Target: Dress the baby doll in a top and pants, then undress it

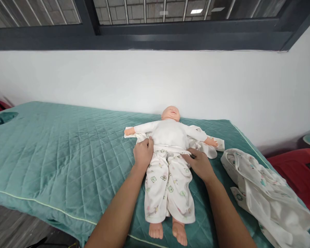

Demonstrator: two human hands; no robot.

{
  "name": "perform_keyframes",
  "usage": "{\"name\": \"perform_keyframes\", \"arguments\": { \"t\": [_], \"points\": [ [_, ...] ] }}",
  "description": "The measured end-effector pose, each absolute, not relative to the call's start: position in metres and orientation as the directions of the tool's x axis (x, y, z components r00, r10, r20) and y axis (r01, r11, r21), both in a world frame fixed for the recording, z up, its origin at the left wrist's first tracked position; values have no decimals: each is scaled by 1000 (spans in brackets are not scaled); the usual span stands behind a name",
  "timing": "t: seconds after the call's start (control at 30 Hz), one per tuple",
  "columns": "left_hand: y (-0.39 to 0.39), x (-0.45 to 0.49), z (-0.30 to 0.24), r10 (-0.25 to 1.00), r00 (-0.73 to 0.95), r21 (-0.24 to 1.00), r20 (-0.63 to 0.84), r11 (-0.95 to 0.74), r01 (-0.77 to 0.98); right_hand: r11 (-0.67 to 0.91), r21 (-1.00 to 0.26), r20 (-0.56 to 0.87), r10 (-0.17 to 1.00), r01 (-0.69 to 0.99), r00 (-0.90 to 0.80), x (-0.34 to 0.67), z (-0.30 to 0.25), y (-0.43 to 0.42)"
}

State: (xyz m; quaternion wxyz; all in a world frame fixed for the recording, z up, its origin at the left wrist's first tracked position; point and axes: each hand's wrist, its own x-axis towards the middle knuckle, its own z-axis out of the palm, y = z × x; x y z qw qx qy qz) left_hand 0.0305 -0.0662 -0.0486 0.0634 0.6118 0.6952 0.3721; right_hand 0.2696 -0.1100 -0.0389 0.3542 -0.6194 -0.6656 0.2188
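A baby doll (170,133) lies on its back on a green quilted cover, arms spread and bare feet toward me. It wears a white long-sleeved top and printed baby pants (167,186). My left hand (143,151) is closed at the left side of the waistband, thumb up, gripping its edge. On the other side my right hand (198,163) pinches the waistband with thumb and fingers. Under the doll's arms and back spreads a white printed garment (201,146), partly hidden by the body.
A crumpled white printed cloth (263,193) lies at the right of the quilted cover (67,155). Behind the bed are a white wall (119,79) and a dark window frame (170,38). Beyond the right edge stands a red object (294,168).
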Motion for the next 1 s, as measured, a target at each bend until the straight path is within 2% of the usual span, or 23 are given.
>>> {"name": "perform_keyframes", "arguments": {
  "t": [0.17, 0.37, 0.57, 0.8, 1.0],
  "points": [
    [-71, 30, -51, 910, -214, 766, 355, -152, 625, 89, -906, 55, 994, 413, -95, 276, -39, -108],
    [-77, 30, -45, 948, -184, 914, 260, -181, 362, 86, -962, 53, 990, 260, -132, 278, -46, -106],
    [-74, 32, -41, 949, -123, 926, 290, -246, 288, 69, -987, 51, 992, 145, -119, 272, -45, -103],
    [-69, 34, -49, 950, -60, 939, 308, -293, 180, 117, -982, 113, 993, 148, -37, 263, -43, -101],
    [-67, 34, -50, 946, -28, 938, 324, -317, 143, 202, -976, 190, 973, 85, -130, 261, -43, -101]
  ]
}}
